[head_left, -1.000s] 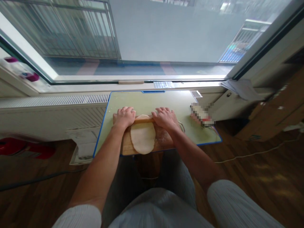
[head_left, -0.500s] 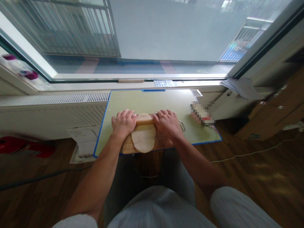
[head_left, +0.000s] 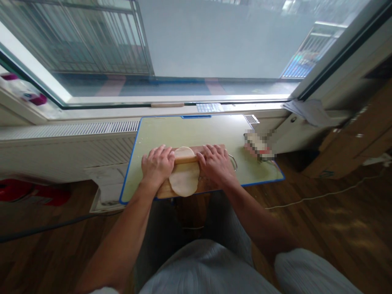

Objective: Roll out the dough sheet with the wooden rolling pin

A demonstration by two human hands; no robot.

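A pale wooden rolling pin (head_left: 185,159) lies across a flat oval sheet of dough (head_left: 184,180). My left hand (head_left: 158,163) is closed over the pin's left end, and my right hand (head_left: 215,162) grips its right end; both ends are hidden under the fingers. The dough rests on a brown wooden board (head_left: 211,184), part of it showing beyond the pin and the larger part on my side. Just right of my right hand a metal handle (head_left: 234,162) sticks out from the board. Underneath is a light green cutting board (head_left: 196,130) with a blue rim.
A pixelated package (head_left: 259,148) lies on the green board's right side. Behind stand a radiator (head_left: 76,130) and a window sill holding a white gridded item (head_left: 210,107). Cardboard boxes (head_left: 352,139) are at right, a red object (head_left: 33,192) at left on the floor.
The rolling pin, with both hands on it, has moved slightly toward me over the dough, and more dough shows beyond it. The whole view has shifted a little.
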